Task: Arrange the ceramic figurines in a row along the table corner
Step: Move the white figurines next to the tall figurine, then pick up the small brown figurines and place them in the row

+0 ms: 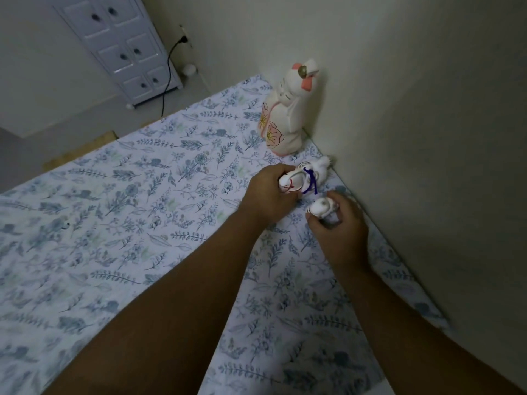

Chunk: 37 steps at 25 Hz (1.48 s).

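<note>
The table (119,212), under a floral cloth, runs from 6 o'clock up to 12 o'clock. Its right edge meets the wall (427,138) along a diagonal from 4 o'clock to 1 o'clock; its far edge runs from 9 o'clock to 12 o'clock. The cloth at 7 to 10 o'clock is open.

Both forearms enter from 6 o'clock and converge toward 1 o'clock. The right hand (339,226), near the wall edge, is palm-down with fingers curled, grasping a small figurine (320,208); that piece's axis cannot be told. Just beyond at 11 o'clock of it, the left hand (268,192) is closed on the near end of a second figurine (302,179), white with a purple cord. Its long axis lies tilted, running from the hand toward 2 o'clock, with the far end near the wall.

Farther along the wall at 12 o'clock, a tall figurine (285,118) with pink flowers stands upright, leaning slightly toward the wall, apart from both hands.

Beyond the table, a white cabinet (122,49) stands on the floor.
</note>
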Tool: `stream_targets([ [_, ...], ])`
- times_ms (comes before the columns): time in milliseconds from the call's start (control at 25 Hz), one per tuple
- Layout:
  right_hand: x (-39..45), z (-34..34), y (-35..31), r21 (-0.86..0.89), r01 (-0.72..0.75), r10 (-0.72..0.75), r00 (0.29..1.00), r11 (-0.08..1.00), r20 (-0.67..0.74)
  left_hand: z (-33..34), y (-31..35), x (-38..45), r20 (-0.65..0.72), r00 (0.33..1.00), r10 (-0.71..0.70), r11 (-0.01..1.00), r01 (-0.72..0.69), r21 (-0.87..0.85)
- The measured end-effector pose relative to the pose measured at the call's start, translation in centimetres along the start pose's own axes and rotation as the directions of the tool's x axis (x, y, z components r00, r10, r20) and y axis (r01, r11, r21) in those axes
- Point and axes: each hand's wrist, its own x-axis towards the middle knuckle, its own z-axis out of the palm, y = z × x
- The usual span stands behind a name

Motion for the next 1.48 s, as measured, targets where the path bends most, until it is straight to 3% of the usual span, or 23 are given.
stream_targets([
  [560, -2.6, 0.3, 0.2, -0.015, 0.063, -0.062, 0.995, 0.998, 0.072, -0.6, -0.2, -1.5, -0.012, 1.000, -0.008, 1.000, 0.008, 0.008],
  [680, -2.8, -0.2, -0.4, -0.039, 0.045, -0.041, 0.994, 0.998, 0.104, -1.2, -0.3, -2.7, -0.020, 0.998, -0.066, 0.997, 0.065, -0.031],
  [920, -6.8, 0.0, -5.4, -0.167, 0.253, -0.231, 0.963, 0.953, 0.137, -6.1, -2.8, -11.7, -0.144, 0.976, -0.162, 0.986, 0.166, 0.018],
  [1040, -12.3, 3.3, -10.2, -0.111, 0.402, -0.349, 0.879, 0.909, 0.323, -10.4, -5.3, -20.5, -0.254, 0.930, -0.267, 0.955, 0.290, 0.058],
  [1200, -21.0, 8.2, -15.1, -0.018, 0.541, -0.435, 0.696, 0.841, 0.572, -15.4, -8.2, -31.8, -0.358, 0.852, -0.383, 0.884, 0.450, 0.125],
  [1320, -26.5, 10.9, -17.2, 0.042, 0.621, -0.477, 0.555, 0.783, 0.681, -17.9, -10.2, -38.6, -0.397, 0.789, -0.469, 0.841, 0.536, 0.071],
  [1480, -31.0, 13.8, -18.9, 0.021, 0.535, -0.317, 0.468, 0.844, 0.825, -19.1, -15.0, -44.4, -0.363, 0.733, -0.575, 0.804, 0.589, -0.082],
])
